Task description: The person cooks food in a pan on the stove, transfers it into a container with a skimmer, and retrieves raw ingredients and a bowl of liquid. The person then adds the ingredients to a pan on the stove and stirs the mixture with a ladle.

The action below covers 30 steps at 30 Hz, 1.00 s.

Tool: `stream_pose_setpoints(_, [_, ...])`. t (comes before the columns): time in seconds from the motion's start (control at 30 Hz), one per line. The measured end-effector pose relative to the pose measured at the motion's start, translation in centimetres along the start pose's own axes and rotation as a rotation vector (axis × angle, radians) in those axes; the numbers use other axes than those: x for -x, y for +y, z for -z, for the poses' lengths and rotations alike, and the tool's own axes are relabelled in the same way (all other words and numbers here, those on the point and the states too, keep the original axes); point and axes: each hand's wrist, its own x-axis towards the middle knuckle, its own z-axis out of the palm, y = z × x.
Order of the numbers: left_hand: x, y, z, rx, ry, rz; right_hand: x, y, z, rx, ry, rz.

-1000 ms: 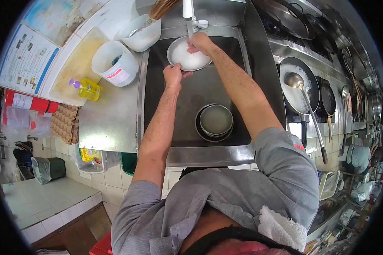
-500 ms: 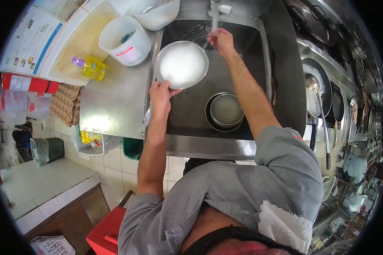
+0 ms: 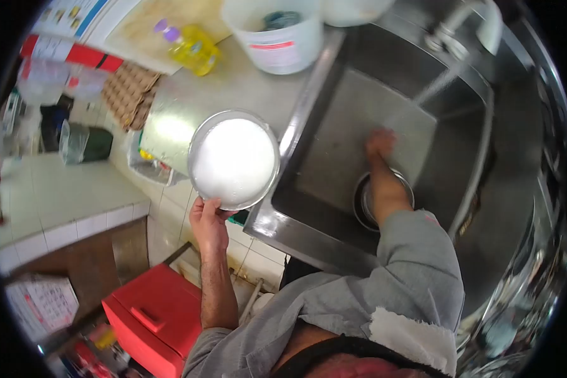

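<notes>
My left hand [image 3: 211,222] grips the near rim of a round metal bowl [image 3: 193,151], thumb on top. White contents fill the bowl; whether they are foam, liquid or grains I cannot make out. The bowl is held over the corner between counter and sink. My right hand [image 3: 380,143] is down inside the metal sink [image 3: 324,94], below the stream of water [image 3: 440,83] from the white tap [image 3: 450,38]. Motion blurs its fingers. Partly behind my right forearm, round metal pots [image 3: 359,200] rest on the sink floor.
On the steel counter [image 3: 170,129] stand a yellow soap bottle [image 3: 194,53] with a purple pump and a white bucket [image 3: 280,50]. Egg trays [image 3: 127,94] lie at the counter's left end. Below on the left is a red box [image 3: 154,315].
My left hand has carried the bowl leftward and nearer, from over the sink to its edge. My right hand has left the tap's stream and dropped lower into the sink. The view has turned.
</notes>
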Motion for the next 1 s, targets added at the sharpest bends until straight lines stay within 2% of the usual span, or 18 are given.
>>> stream_pose_setpoints(0.07, [0.0, -0.3, -0.1, 0.019, 0.062, -0.022, -0.2, 0.2, 0.0, 0.062, 0.003, -0.005])
stream_pose_setpoints(0.13, [-0.4, -1.0, -0.1, 0.071, 0.073, -0.040, 0.1, -0.4, 0.5, 0.253, -0.043, -0.050])
stream_pose_setpoints(0.2, [-0.3, -1.0, -0.8, 0.068, 0.093, -0.048, 0.3, 0.1, -1.4, 0.370, 0.105, 0.000])
stream_pose_setpoints(0.33, [-0.5, -1.5, -0.4, 0.007, 0.071, -0.049, 1.7, -0.9, -1.0, 0.394, -0.014, -0.010])
stream_pose_setpoints(0.43, [-0.1, -1.4, -0.5, 0.024, 0.040, -0.049, 0.5, -0.7, 1.3, 0.346, 0.094, 0.068])
stream_pose_setpoints(0.5, [-0.1, -1.5, -0.2, -0.022, 0.028, 0.000, -0.4, -0.4, -0.3, 0.128, 0.042, -0.050])
stream_pose_setpoints(0.53, [0.1, -1.8, 0.0, -0.027, 0.043, -0.009, 0.2, 0.2, -1.1, 0.121, 0.032, -0.036])
stream_pose_setpoints(0.6, [-0.2, -2.1, 0.2, -0.111, 0.055, -0.036, 1.1, 0.2, -2.3, 0.318, 0.134, -0.014])
stream_pose_setpoints(0.63, [0.2, -1.7, 0.5, -0.118, 0.059, -0.033, 1.8, 0.4, -3.2, 0.319, 0.127, -0.014])
stream_pose_setpoints(0.7, [0.1, -1.4, -0.1, -0.100, -0.006, -0.022, 0.2, 1.1, -3.9, 0.348, 0.353, 0.012])
stream_pose_setpoints(0.73, [0.1, -1.5, 0.1, -0.121, 0.004, -0.020, 0.1, 1.2, -2.8, 0.349, 0.357, 0.021])
stream_pose_setpoints(0.8, [0.1, -1.9, 0.8, -0.111, 0.008, -0.041, 1.8, -0.8, 0.5, 0.398, 0.010, 0.010])
stream_pose_setpoints(0.83, [0.0, -2.1, 0.9, -0.100, -0.008, -0.054, 1.7, -0.8, -0.2, 0.390, 0.006, 0.020])
stream_pose_setpoints(0.9, [-0.1, -2.0, 1.2, -0.131, 0.026, -0.082, 0.8, 0.0, -1.4, 0.356, -0.210, -0.010])
stream_pose_setpoints(0.93, [0.3, -1.9, 1.1, -0.144, 0.046, -0.088, 0.2, 1.4, -3.1, 0.365, -0.200, -0.014])
stream_pose_setpoints(0.97, [0.3, -1.9, 0.9, -0.125, 0.029, -0.087, -1.3, 3.1, -6.9, 0.376, 0.042, 0.089])
stream_pose_setpoints(1.0, [0.3, -1.9, 0.9, -0.264, 0.103, -0.270, -2.8, 4.7, -8.7, 0.389, 0.280, 0.191])
